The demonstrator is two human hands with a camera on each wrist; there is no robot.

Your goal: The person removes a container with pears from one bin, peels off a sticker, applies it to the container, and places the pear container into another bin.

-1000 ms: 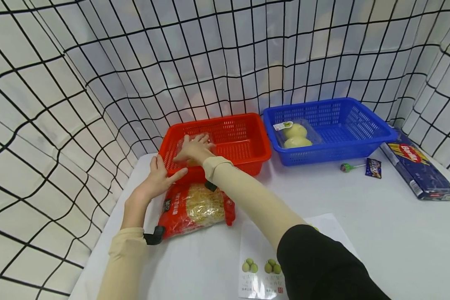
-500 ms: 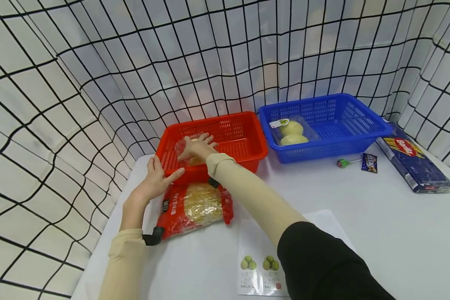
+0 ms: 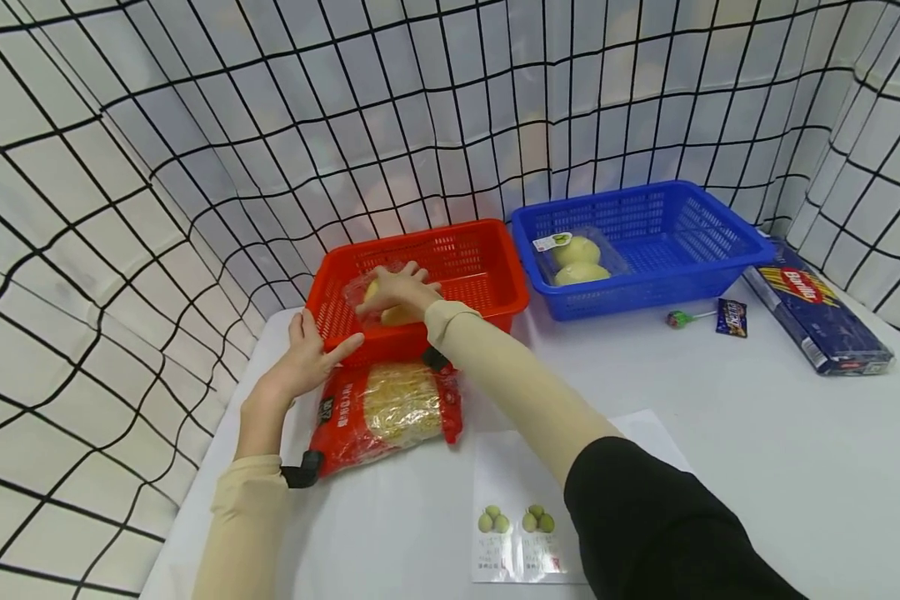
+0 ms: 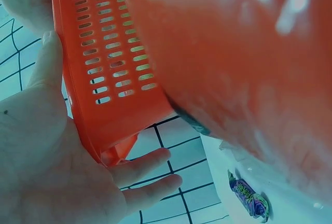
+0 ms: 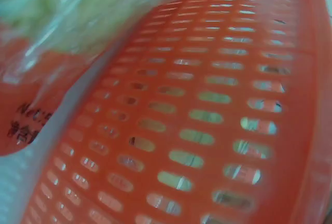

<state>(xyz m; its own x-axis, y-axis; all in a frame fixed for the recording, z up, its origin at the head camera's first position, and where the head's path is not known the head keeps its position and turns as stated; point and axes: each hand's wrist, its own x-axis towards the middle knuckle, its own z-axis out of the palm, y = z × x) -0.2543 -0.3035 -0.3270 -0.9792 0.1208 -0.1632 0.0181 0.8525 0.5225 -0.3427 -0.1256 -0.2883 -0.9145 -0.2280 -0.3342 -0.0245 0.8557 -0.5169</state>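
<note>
My left hand (image 3: 302, 360) touches the left front corner of the red basket (image 3: 487, 314), thumb and fingers spread. In the left wrist view, the thumb of the left hand (image 4: 67, 167) lies against the basket rim (image 4: 72, 94). Over the basket's left part, my right hand (image 3: 401, 293) rests with extended fingers on a clear plastic pack (image 3: 354, 290) of pale yellow fruit (image 3: 399, 316). Whether its fingertips press the pack is hard to tell. Through the basket's slots, the right wrist view shows pale yellow-green patches. The right hand itself is out of that view.
A red bag of noodles (image 3: 401, 404) lies before the red basket. To the right stands a blue basket (image 3: 645, 296) holding packed pale fruit (image 3: 577, 258). A lollipop (image 3: 678, 318), small wrapped snack (image 3: 732, 317), blue box (image 3: 817, 312) and printed sheet (image 3: 510, 546) lie around. Black netting surrounds the table.
My right hand has shifted slightly right over the pack, leaving more of the yellow fruit showing. The left hand stays at the basket corner. The head view has turned slightly.
</note>
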